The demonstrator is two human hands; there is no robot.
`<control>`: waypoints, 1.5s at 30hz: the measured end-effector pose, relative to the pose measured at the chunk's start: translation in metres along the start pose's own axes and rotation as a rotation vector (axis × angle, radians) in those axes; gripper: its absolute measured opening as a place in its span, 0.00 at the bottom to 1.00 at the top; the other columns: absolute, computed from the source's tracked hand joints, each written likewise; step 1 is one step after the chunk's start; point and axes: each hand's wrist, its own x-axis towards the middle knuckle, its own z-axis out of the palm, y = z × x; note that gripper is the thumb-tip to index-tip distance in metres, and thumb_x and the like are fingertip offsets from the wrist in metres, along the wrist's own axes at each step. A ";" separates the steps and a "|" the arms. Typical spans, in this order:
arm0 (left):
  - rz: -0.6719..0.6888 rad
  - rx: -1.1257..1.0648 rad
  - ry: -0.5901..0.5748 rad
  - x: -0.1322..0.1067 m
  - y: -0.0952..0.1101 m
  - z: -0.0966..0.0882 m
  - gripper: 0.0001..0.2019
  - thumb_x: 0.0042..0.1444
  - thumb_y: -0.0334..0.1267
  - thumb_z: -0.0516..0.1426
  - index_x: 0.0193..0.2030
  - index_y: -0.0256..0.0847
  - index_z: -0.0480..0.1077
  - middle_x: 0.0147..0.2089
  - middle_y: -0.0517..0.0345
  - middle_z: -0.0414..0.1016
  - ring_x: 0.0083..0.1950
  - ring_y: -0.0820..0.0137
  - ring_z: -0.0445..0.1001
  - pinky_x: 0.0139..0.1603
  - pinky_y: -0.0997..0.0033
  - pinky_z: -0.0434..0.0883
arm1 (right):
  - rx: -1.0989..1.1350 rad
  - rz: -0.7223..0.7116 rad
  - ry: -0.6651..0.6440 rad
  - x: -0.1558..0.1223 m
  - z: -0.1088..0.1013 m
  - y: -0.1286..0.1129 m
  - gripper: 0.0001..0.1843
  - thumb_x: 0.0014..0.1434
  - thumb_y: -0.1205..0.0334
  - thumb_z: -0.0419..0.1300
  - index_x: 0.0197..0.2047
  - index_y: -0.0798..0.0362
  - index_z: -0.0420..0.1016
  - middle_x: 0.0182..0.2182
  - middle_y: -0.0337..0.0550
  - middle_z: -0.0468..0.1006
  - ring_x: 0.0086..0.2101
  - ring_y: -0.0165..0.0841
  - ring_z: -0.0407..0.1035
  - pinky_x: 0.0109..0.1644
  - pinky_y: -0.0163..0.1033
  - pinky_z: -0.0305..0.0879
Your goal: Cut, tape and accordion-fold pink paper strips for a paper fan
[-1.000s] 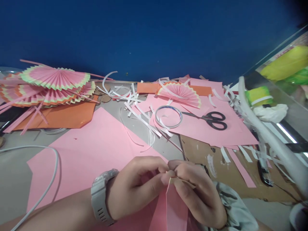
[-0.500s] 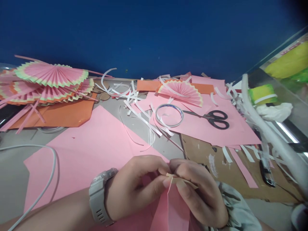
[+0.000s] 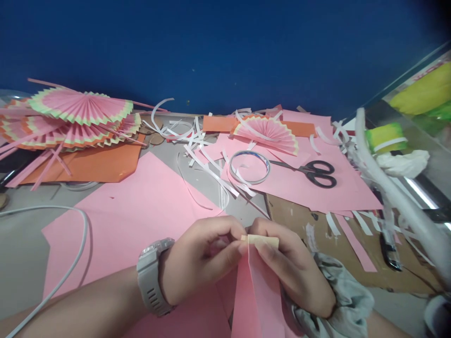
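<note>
Pale-yellow edging (image 3: pixel 271 241) on the folded pink paper (image 3: pixel 264 300) had turned toward the camera. One tape roll (image 3: pixel 268 166) and one pair of scissors (image 3: pixel 302 170) lay beyond. Frame cut off the paper's lower end; left hand (image 3: pixel 207 263) and right hand (image 3: pixel 296 267) pinched its top between them.

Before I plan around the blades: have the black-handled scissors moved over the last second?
No. The black-handled scissors keep their place against the tape roll, blades still pointing at its right edge; the whole view shifted slightly.
</note>
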 end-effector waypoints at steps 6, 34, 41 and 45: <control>-0.071 0.008 0.052 0.003 0.003 0.000 0.12 0.59 0.42 0.49 0.29 0.38 0.60 0.26 0.62 0.58 0.27 0.76 0.56 0.26 0.75 0.56 | -0.027 0.002 0.043 0.004 0.000 -0.006 0.19 0.63 0.53 0.46 0.23 0.51 0.53 0.19 0.32 0.51 0.20 0.26 0.48 0.20 0.33 0.47; 0.036 0.129 -0.059 -0.006 0.003 -0.001 0.09 0.63 0.38 0.45 0.32 0.39 0.58 0.30 0.59 0.61 0.30 0.74 0.60 0.31 0.74 0.60 | -0.108 -0.060 0.110 0.002 0.002 0.003 0.17 0.62 0.57 0.48 0.23 0.52 0.52 0.21 0.33 0.54 0.21 0.25 0.50 0.23 0.32 0.48; 0.029 0.159 -0.057 -0.006 0.002 -0.001 0.09 0.62 0.39 0.45 0.31 0.39 0.57 0.29 0.59 0.60 0.30 0.74 0.60 0.31 0.74 0.61 | -0.128 -0.033 0.114 0.004 0.002 0.002 0.15 0.61 0.62 0.48 0.23 0.52 0.52 0.21 0.33 0.54 0.22 0.25 0.50 0.24 0.32 0.48; 0.037 0.173 -0.057 -0.005 0.002 -0.002 0.09 0.62 0.38 0.46 0.31 0.39 0.57 0.30 0.58 0.62 0.31 0.73 0.62 0.32 0.74 0.62 | -0.106 -0.024 0.106 0.004 0.001 0.003 0.15 0.61 0.61 0.49 0.23 0.52 0.52 0.21 0.33 0.53 0.22 0.25 0.50 0.24 0.32 0.49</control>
